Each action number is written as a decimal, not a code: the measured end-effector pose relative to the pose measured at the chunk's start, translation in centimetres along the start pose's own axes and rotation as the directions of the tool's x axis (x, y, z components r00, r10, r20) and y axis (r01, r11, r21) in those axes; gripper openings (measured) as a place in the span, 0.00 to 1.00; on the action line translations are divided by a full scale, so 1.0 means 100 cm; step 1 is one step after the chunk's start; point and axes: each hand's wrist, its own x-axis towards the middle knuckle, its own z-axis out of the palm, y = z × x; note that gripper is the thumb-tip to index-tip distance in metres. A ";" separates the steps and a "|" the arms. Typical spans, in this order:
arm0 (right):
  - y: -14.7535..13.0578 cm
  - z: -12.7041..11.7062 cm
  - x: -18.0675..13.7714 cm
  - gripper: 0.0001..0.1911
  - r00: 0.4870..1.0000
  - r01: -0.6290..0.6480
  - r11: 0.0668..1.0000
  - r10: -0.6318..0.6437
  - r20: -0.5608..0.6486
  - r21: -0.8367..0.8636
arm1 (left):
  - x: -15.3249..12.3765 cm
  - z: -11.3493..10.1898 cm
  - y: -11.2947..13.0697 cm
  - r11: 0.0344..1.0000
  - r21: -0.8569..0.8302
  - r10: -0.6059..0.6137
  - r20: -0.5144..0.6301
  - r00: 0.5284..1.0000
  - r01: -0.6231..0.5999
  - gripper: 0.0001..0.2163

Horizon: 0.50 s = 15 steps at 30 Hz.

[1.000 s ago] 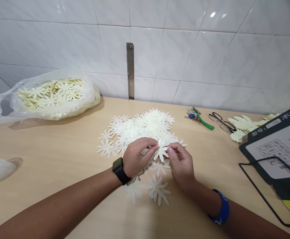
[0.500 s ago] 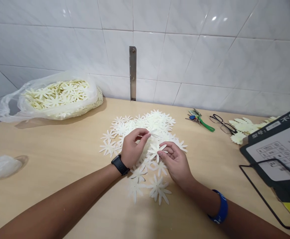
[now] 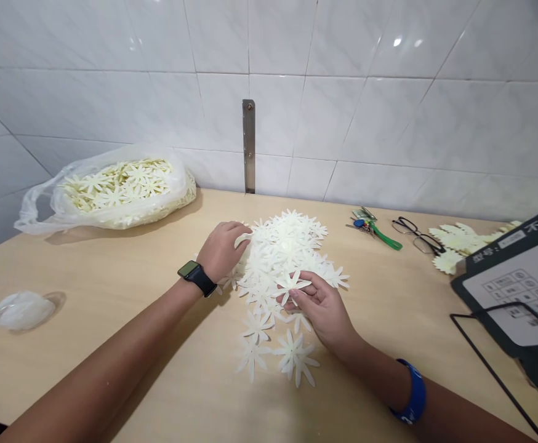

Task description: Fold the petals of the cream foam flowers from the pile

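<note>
A loose pile of pale, many-petalled flower cutouts [image 3: 287, 240] lies on the wooden table, several single ones trailing toward me. Between the thumb and fingers of my right hand [image 3: 327, 311] is one flower cutout [image 3: 292, 285], raised over the pile's near part. My left hand [image 3: 225, 251], with a black watch on its wrist, is at the pile's left edge. Its fingers are curled, and a pale petal [image 3: 244, 238] shows between thumb and forefinger; the rest of that piece is hidden.
At the back left lies a clear plastic bag [image 3: 183, 200] full of similar cutouts. A small plastic bundle [image 3: 22, 309] is at the left. Keys with a green strap [image 3: 386, 237], glasses [image 3: 428, 244], more cutouts [image 3: 453, 238] and a dark printed box [image 3: 518, 277] stand right.
My left hand has moved left, from over the middle of the pile to its left edge. My right hand keeps its flower cutout in nearly the same place. The view has tilted slightly.
</note>
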 end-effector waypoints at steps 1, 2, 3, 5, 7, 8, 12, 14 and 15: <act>0.000 0.000 0.000 0.19 1.000 -0.013 1.000 0.013 -0.001 0.010 | -0.002 -0.002 0.005 1.000 0.013 0.006 -0.019 1.000 -0.006 0.09; 0.001 0.000 0.001 0.18 1.000 -0.025 0.999 0.025 0.000 0.021 | -0.006 -0.005 0.012 0.999 0.024 0.029 -0.047 0.998 -0.028 0.11; 0.001 0.000 0.001 0.18 0.999 -0.034 0.999 0.034 -0.003 0.035 | -0.010 -0.006 0.021 0.997 0.012 0.078 -0.087 0.993 -0.077 0.10; 0.002 -0.001 0.002 0.17 0.999 -0.041 0.998 0.042 -0.011 0.054 | -0.019 -0.008 0.043 0.971 -0.091 0.209 -0.123 0.970 -0.220 0.11; 0.002 -0.003 0.003 0.16 0.999 -0.033 0.997 0.034 -0.023 0.063 | -0.030 -0.006 0.061 0.915 -0.205 0.328 -0.126 0.936 -0.348 0.11; 0.002 -0.003 0.003 0.15 0.999 -0.025 0.998 0.026 -0.022 0.059 | -0.035 -0.004 0.066 0.898 -0.241 0.357 -0.091 0.930 -0.368 0.11; 0.001 -0.005 0.003 0.12 1.000 0.013 1.000 -0.014 0.017 0.012 | -0.049 0.011 0.071 0.877 -0.313 0.393 0.034 0.919 -0.364 0.11; -0.001 -0.006 0.003 0.11 0.999 0.030 1.000 -0.030 0.027 -0.010 | -0.052 0.017 0.068 0.881 -0.351 0.351 0.034 0.936 -0.318 0.12; -0.001 -0.006 0.003 0.11 0.999 0.039 0.999 -0.038 0.031 -0.019 | -0.053 0.020 0.068 0.884 -0.371 0.317 0.031 0.948 -0.283 0.12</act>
